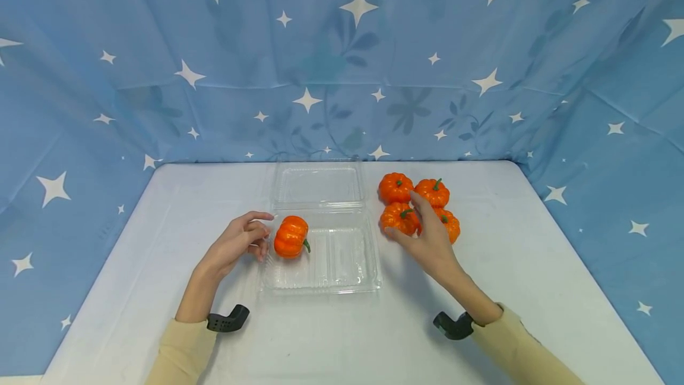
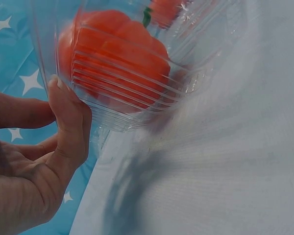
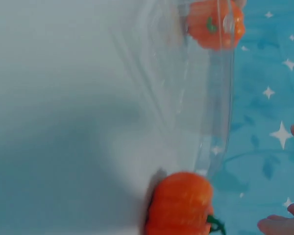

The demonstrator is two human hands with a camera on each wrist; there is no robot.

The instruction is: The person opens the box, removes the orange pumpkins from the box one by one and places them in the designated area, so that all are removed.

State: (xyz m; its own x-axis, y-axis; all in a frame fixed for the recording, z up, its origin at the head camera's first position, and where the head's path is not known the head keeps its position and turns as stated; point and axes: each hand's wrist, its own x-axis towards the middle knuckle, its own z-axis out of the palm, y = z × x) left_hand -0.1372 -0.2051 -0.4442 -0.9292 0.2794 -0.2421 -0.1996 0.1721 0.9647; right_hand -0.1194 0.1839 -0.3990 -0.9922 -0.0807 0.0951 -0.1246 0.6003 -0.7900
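Observation:
A clear plastic clamshell box lies opened on the table, its lid folded back. Inside its left end, one small orange pumpkin rests on its side, green stem toward the right. My left hand is at the box's left wall, fingers loosely bent; in the left wrist view a fingertip appears to touch the clear wall. To the right of the box sits a cluster of several pumpkins. Over it reaches my right hand, thumb and finger spread about the front-left pumpkin, not closed on it.
Two pumpkins, back-left and back-right, sit behind; the front-right pumpkin is partly hidden by my right hand. A white cloth covers the table. A blue curtain with white stars hangs behind and at both sides.

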